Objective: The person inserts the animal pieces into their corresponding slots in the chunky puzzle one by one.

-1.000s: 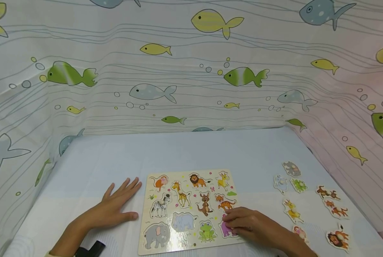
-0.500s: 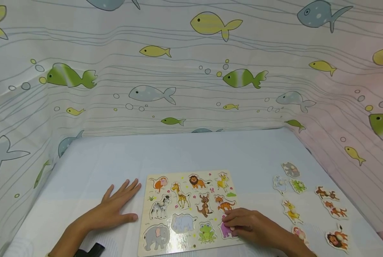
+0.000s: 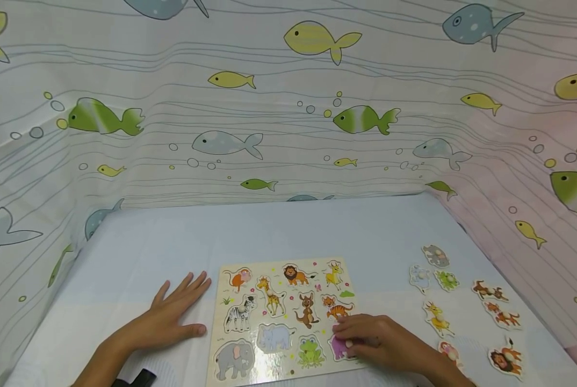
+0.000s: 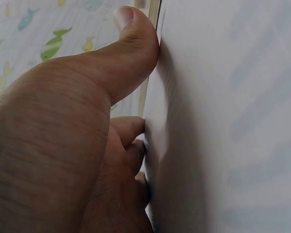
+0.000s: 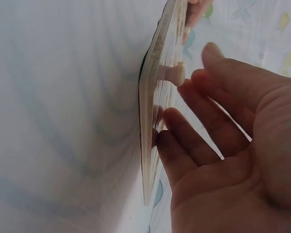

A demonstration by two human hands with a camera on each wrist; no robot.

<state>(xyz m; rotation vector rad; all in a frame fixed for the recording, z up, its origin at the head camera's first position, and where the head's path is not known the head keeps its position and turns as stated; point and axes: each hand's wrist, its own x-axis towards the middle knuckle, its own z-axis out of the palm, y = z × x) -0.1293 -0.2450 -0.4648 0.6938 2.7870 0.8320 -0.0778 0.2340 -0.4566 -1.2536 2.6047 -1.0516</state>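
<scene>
A wooden animal puzzle board [image 3: 283, 366] lies on the white table in the head view. My right hand [image 3: 382, 341] is at its lower right corner, over a purple animal piece [image 3: 338, 348] that it partly covers. In the right wrist view, a pale knob [image 5: 177, 75] stands up from the board. The thumb [image 5: 218, 58] is apart from the knob, and the lower fingertips [image 5: 167, 138] touch the board. My left hand [image 3: 163, 320] rests flat on the table, left of the board, with fingers spread and nothing held.
Loose animal pieces lie right of the board, among them a frog [image 3: 446, 280], a tiger [image 3: 502, 315], a lion [image 3: 505, 357] and a monkey [image 3: 448, 352]. A dark object [image 3: 143, 378] shows by the left wrist. A fish-print curtain [image 3: 279, 118] surrounds the table.
The head view has shifted slightly. Both hands stay in nearly the same places; the right fingers have eased a little and more of the pale knob shows between them.
</scene>
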